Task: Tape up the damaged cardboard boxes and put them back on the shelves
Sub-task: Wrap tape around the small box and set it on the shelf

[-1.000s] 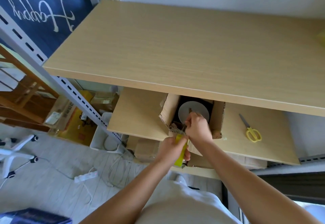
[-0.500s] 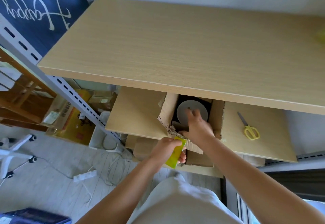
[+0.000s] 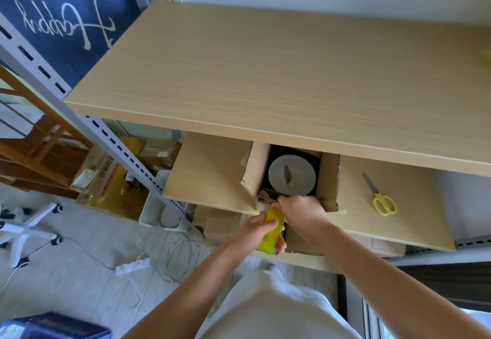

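Observation:
An open cardboard box [image 3: 329, 179] with torn flaps stands on the middle shelf [image 3: 207, 176], under the top shelf [image 3: 265, 72]. Inside it lies a grey round disc [image 3: 292, 175] on something black. My left hand [image 3: 255, 232] is shut on a yellow-green tape roll [image 3: 271, 231] just below the box's front edge. My right hand [image 3: 303, 212] pinches the box's torn front flap at its near left corner.
Yellow scissors [image 3: 381, 200] lie on the middle shelf right of the box. More cardboard boxes [image 3: 220, 221] sit on the lower shelf. On the floor are a yellow carton [image 3: 117, 192], a white bin [image 3: 156, 203], a power strip [image 3: 132, 265] and a chair base [image 3: 26, 232].
My right hand has drawn back out of the box, from the disc to the front flap. My left hand with the tape roll stays just below the box's front edge.

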A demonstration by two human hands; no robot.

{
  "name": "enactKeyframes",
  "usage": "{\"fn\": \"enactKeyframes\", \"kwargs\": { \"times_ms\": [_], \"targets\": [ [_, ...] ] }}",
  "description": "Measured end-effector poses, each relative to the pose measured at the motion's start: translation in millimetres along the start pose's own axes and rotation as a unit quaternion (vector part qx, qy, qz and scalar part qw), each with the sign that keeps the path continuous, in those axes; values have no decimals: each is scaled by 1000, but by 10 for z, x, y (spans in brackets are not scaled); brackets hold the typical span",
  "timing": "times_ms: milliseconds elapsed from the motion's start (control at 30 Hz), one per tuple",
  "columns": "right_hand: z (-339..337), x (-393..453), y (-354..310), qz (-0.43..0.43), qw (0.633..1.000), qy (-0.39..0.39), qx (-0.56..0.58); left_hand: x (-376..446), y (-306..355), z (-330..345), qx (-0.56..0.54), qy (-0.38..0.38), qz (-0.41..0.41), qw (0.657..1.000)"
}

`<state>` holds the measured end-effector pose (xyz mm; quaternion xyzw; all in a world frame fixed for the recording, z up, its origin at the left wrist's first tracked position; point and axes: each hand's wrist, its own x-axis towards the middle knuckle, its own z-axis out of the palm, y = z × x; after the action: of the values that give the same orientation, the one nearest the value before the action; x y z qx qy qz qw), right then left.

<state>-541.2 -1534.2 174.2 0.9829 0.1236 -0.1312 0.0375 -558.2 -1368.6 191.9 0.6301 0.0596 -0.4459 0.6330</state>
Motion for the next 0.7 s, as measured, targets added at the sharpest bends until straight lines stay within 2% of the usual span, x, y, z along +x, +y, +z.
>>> {"fn": "enactKeyframes", "kwargs": {
  "times_ms": [200,300,433,500,533,600,633,700],
  "targets": [
    [9,80,102,-25,999,30,4,14,57,86,94,52,13,994],
    [-50,76,111,-36,996,87,10,48,47,172,84,73,-10,994],
    [-59,43,110,-8,999,39,-6,123,87,198,23,105,-31,994],
    [-149,-117,84,0,988,131,76,162,107,215,-13,127,-41,991],
    [-203,-256,87,-11,968,218,120,178,99,223,-22,136,-38,990],
    [-189,-543,204,-17,905,404,130,202,77,233,-32,153,-30,987],
    [-169,-697,307,13,880,453,144,214,64,240,-43,154,-30,987],
    [-131,-884,588,139,847,483,173,234,47,245,-68,143,-27,987]
  ]
}}
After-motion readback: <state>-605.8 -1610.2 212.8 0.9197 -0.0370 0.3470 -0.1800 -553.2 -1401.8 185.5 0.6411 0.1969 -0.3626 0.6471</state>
